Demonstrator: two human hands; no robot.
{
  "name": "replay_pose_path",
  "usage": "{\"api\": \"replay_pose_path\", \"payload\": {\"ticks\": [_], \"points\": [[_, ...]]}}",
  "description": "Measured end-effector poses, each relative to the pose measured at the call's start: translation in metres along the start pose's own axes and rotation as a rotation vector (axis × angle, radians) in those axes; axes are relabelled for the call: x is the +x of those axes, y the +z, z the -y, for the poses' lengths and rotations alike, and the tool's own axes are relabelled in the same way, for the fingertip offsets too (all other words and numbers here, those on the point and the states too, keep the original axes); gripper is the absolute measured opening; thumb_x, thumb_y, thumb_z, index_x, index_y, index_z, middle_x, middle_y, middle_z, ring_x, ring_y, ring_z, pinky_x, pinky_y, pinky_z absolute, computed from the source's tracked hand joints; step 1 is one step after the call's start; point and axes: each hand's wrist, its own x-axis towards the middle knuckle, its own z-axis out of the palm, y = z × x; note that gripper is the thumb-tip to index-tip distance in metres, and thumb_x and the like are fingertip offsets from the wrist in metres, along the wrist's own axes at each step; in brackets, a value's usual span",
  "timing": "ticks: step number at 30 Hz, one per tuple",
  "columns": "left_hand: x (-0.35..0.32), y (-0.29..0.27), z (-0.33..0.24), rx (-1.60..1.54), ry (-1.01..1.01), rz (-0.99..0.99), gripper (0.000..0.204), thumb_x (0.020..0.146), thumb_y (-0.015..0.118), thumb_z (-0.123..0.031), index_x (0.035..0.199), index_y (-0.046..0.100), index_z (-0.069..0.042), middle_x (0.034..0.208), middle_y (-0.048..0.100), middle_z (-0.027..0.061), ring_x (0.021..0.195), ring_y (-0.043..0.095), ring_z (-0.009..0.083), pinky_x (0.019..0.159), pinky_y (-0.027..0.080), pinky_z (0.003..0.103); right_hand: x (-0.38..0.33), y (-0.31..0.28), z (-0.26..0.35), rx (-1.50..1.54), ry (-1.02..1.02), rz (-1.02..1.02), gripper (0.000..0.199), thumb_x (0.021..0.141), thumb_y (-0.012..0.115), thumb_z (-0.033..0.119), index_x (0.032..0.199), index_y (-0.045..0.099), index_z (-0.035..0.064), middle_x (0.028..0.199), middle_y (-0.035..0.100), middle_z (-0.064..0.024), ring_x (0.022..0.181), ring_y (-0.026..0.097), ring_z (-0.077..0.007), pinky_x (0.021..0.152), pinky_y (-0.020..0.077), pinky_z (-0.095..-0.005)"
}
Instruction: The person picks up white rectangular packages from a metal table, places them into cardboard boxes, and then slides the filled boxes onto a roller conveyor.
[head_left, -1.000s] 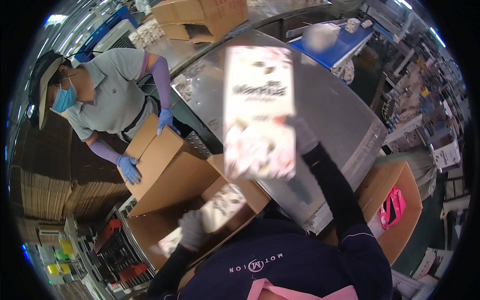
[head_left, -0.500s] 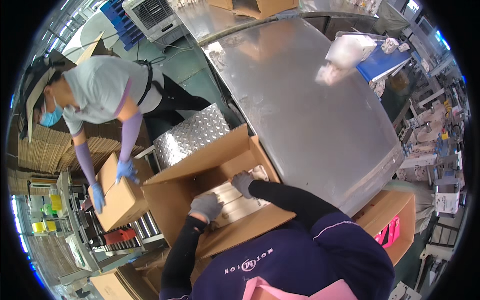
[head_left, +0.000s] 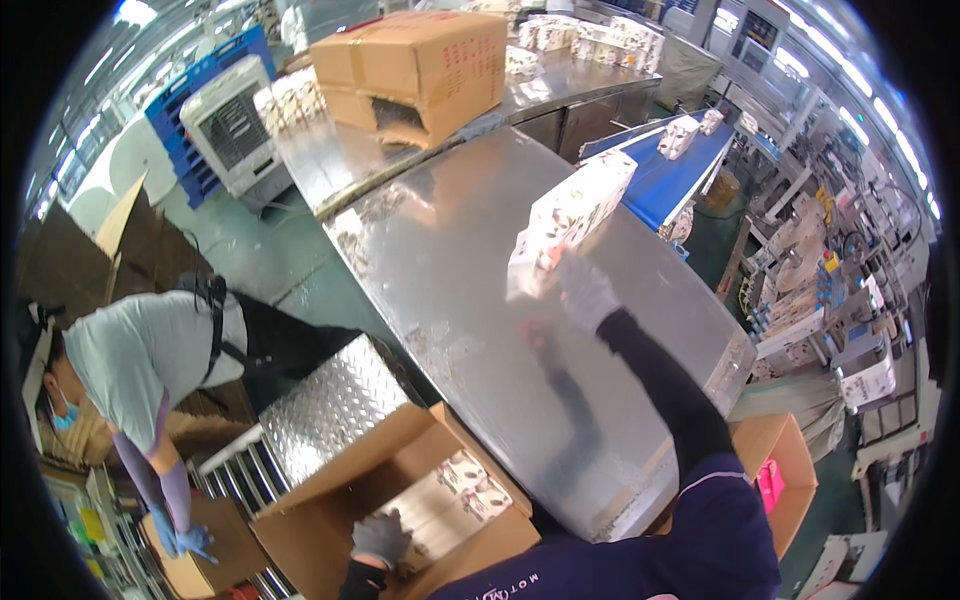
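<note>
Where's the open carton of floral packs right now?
In the head view, the open carton sits low and left of centre, beside the metal table, with the gloved left hand inside.

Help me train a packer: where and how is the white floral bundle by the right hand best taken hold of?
Probably by the near end of the white floral bundle, thumb and fingers on opposite long sides, coming from the near right: it runs lengthwise away across the metal table, leaving that end closest to the right hand.

Cardboard carton [head_left: 480, 557], glossy metal table [head_left: 450, 275]
</note>
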Motion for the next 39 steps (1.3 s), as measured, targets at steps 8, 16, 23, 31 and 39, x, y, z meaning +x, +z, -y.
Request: {"api": "replay_pose_path", "payload": {"ticks": [8,16,23,31,39], "points": [[-0.016,0.064,0.023,0.014,0.101,-0.061,0.019,0.082,0.058,-0.031,0.088,0.069,-0.016,0.087,0.069,0.0079,0.076,0.067,0.028,0.064,0.055,0.043,0.193,0.038,-0.015,-0.178,0.079,0.177,0.052,0.087,0.058,0.033,0.135,0.046,0.0171,0.138,0.048,-0.0058,0.13,0.042,-0.0257,0.103,0.0316,-0.0492],[-0.014,-0.013,0.003,0.092,0.081,0.127,0.035,0.08,0.059,-0.044,0.096,0.068,-0.014,0.096,0.07,0.0096,0.086,0.068,0.0337,0.073,0.055,0.046,0.15,0.023,0.007,0.099,0.494,0.009,0.085,0.071,0.06,0.065,0.126,0.055,0.0006,0.118,0.061,-0.0154,0.111,0.057,-0.0303,0.095,0.0374,-0.0481],[-0.002,-0.034,-0.006,0.008,0.141,0.19,0.039,0.082,0.059,-0.039,0.109,0.061,-0.011,0.099,0.067,0.0164,0.093,0.065,0.0359,0.081,0.052,0.05,0.069,0.008,-0.052,0.112,0.365,0.09,0.101,0.054,0.079,0.057,0.136,0.046,0.0083,0.125,0.055,-0.0139,0.119,0.052,-0.0313,0.098,0.0386,-0.0455],[-0.009,-0.023,0.006,-0.203,0.41,-0.063,0.038,0.083,0.058,-0.032,0.11,0.061,-0.006,0.102,0.067,0.0188,0.092,0.064,0.0376,0.081,0.051,0.047,-0.05,-0.023,-0.113,0.165,0.49,0.232,0.097,0.052,0.083,0.04,0.134,0.044,0.0089,0.123,0.058,-0.017,0.115,0.057,-0.0314,0.094,0.0465,-0.0427],[0.054,-0.119,-0.079,-0.136,0.63,-0.532,0.071,0.078,0.071,-0.044,0.129,0.048,-0.001,0.124,0.053,0.0207,0.118,0.049,0.0381,0.094,0.04,0.05,-0.11,-0.038,-0.082,0.318,0.232,0.376,0.076,0.053,0.083,0.037,0.114,0.053,0.0032,0.107,0.064,-0.0187,0.102,0.062,-0.0357,0.085,0.0497,-0.0432]]}}
